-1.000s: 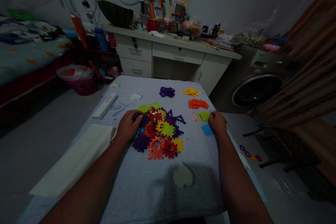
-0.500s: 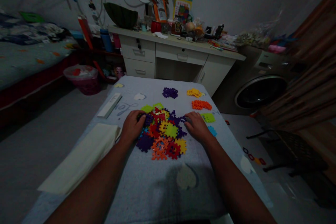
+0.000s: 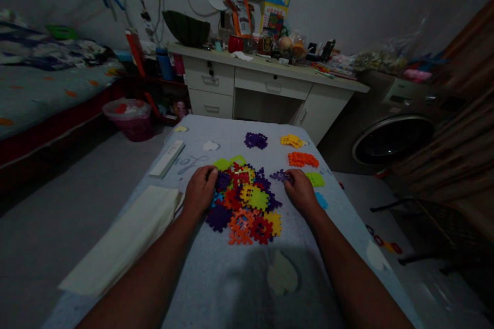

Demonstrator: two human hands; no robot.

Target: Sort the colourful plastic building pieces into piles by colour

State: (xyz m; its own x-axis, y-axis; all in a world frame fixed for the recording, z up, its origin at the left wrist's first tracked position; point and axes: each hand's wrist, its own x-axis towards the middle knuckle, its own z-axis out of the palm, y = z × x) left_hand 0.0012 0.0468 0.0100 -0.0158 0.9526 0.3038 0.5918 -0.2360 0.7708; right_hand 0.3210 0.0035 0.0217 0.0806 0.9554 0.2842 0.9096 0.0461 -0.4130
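A heap of coloured plastic interlocking building pieces (image 3: 242, 200) with notched edges lies mid-table. My left hand (image 3: 200, 190) is at the heap's left side, its thumb and fingers closed on a purple interlocking piece (image 3: 223, 181). To the right of the heap, my right hand (image 3: 301, 189) pinches another purple piece (image 3: 278, 176), held apart from the heap. Beyond and beside this hand lie single-colour groups: purple pieces (image 3: 256, 140), yellow pieces (image 3: 291, 140), orange pieces (image 3: 303, 160), green pieces (image 3: 315, 180) and blue pieces (image 3: 321, 200), partly hidden by my right hand.
A light cloth covers the table (image 3: 247, 272). On its left are a long white box (image 3: 167, 158) and a folded cream cloth (image 3: 127, 236). Behind stands a cluttered desk (image 3: 270, 64), with a washing machine (image 3: 389, 128) to its right and a bin (image 3: 129, 121) left.
My right hand has moved slightly right, drawing the purple piece away from the heap's edge. My left hand stays at the heap's left side. The camera view has shifted a little.
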